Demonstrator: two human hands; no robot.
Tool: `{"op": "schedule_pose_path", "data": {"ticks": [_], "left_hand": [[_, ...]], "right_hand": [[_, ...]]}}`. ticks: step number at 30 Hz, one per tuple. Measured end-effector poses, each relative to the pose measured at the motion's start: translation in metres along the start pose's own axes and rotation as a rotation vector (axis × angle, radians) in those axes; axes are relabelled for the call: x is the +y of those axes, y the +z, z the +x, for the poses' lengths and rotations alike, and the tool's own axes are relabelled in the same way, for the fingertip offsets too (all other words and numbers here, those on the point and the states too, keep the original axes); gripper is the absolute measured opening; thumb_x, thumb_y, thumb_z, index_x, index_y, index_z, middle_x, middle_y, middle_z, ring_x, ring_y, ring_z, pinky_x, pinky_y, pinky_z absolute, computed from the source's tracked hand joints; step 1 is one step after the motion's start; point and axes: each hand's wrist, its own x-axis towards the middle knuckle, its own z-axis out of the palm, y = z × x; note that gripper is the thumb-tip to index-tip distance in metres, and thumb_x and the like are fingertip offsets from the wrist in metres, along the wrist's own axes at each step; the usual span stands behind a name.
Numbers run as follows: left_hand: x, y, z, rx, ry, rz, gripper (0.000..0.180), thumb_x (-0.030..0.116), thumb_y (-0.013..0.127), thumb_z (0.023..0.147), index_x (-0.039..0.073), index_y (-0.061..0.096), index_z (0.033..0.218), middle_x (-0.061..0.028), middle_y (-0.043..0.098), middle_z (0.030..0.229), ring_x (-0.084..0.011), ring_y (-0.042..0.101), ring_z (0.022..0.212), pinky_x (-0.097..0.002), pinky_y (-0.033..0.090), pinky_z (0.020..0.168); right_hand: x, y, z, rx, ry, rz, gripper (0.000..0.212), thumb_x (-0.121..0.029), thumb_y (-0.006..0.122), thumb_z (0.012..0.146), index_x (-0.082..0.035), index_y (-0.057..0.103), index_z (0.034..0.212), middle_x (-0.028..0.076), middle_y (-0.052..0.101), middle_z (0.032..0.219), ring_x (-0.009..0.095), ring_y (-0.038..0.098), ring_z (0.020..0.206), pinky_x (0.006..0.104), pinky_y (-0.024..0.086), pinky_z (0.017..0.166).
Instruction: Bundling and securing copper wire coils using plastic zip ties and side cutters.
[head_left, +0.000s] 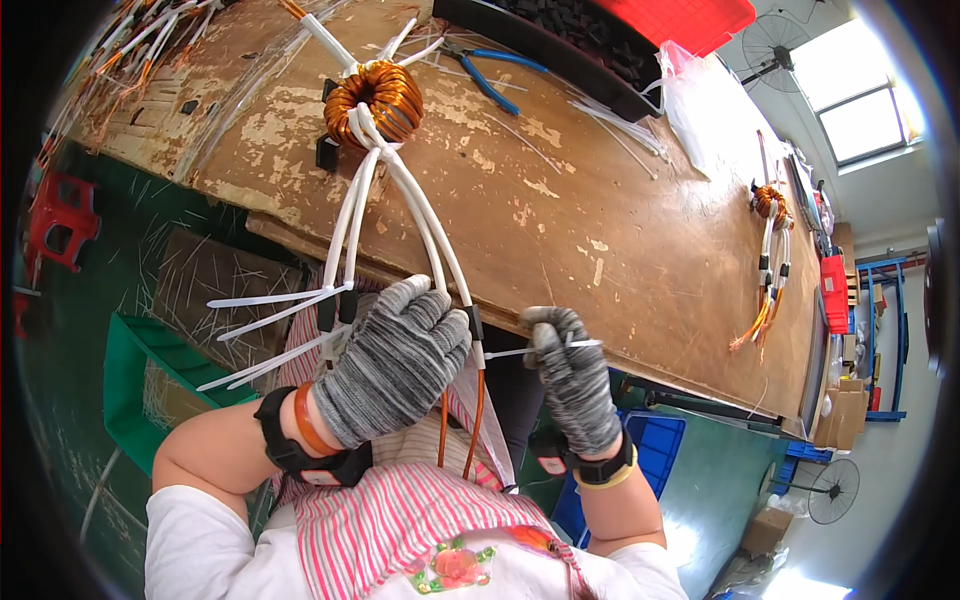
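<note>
A toroidal coil [375, 100] wound with copper wire lies near the table's edge. White-sleeved leads [425, 215] run from it toward me and end in bare copper-coloured wire [478, 420]. My left hand [395, 365], in a grey knit glove, is closed around the right-hand leads, beside a black sleeve piece [474, 322]. Thin white cable ties [265, 300] stick out to the left from the other leads. Gloved too, my right hand [572, 370] pinches a white cable tie [510, 352] that reaches to the lead just below the black piece.
Blue-handled pliers [490, 80] and loose cable ties [625, 130] lie on the worn wooden table [560, 220]. A black bin of dark parts [560, 45] stands behind. Another coil [772, 205] rests at right. Below are a green crate [150, 380] and a blue crate [650, 450].
</note>
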Motion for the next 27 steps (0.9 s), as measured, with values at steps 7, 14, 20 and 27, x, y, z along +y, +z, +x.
{"op": "schedule_pose_path", "data": {"ticks": [7, 14, 20, 27], "left_hand": [[0.007, 0.020, 0.005, 0.073, -0.134, -0.044, 0.028, 0.033, 0.067, 0.073, 0.009, 0.069, 0.087, -0.0073, 0.059, 0.101, -0.0269, 0.054, 0.106, -0.0495, 0.028, 0.109], [0.009, 0.015, 0.000, 0.201, -0.290, -0.358, 0.025, 0.021, 0.072, 0.066, 0.003, 0.064, 0.081, -0.0136, 0.058, 0.101, -0.0332, 0.053, 0.103, -0.0483, 0.041, 0.095], [0.006, 0.008, 0.000, 0.166, -0.259, -0.388, 0.026, 0.019, 0.071, 0.067, 0.002, 0.064, 0.084, -0.0148, 0.059, 0.107, -0.0349, 0.053, 0.105, -0.0478, 0.043, 0.093], [0.009, 0.010, -0.001, 0.163, -0.260, -0.265, 0.032, 0.023, 0.072, 0.067, 0.003, 0.066, 0.092, -0.0126, 0.059, 0.109, -0.0323, 0.053, 0.107, -0.0468, 0.040, 0.094]], "right_hand": [[0.016, 0.034, 0.004, 0.022, -0.054, 0.236, 0.023, -0.013, 0.047, 0.101, -0.003, 0.056, 0.121, -0.001, 0.059, 0.085, 0.005, 0.049, 0.070, 0.0204, 0.042, 0.066], [0.011, 0.017, 0.005, -0.098, 0.092, 0.363, 0.019, -0.011, 0.052, 0.100, -0.002, 0.057, 0.116, 0.001, 0.060, 0.098, 0.007, 0.057, 0.090, 0.0229, 0.048, 0.082], [0.009, 0.014, 0.003, -0.175, 0.137, 0.372, 0.017, -0.010, 0.055, 0.098, -0.003, 0.059, 0.113, 0.000, 0.062, 0.096, 0.008, 0.055, 0.094, 0.0238, 0.045, 0.088], [0.013, 0.017, 0.004, -0.112, 0.067, 0.363, 0.018, -0.021, 0.055, 0.099, -0.006, 0.059, 0.109, 0.003, 0.066, 0.088, 0.003, 0.044, 0.059, 0.0175, 0.035, 0.054]]}}
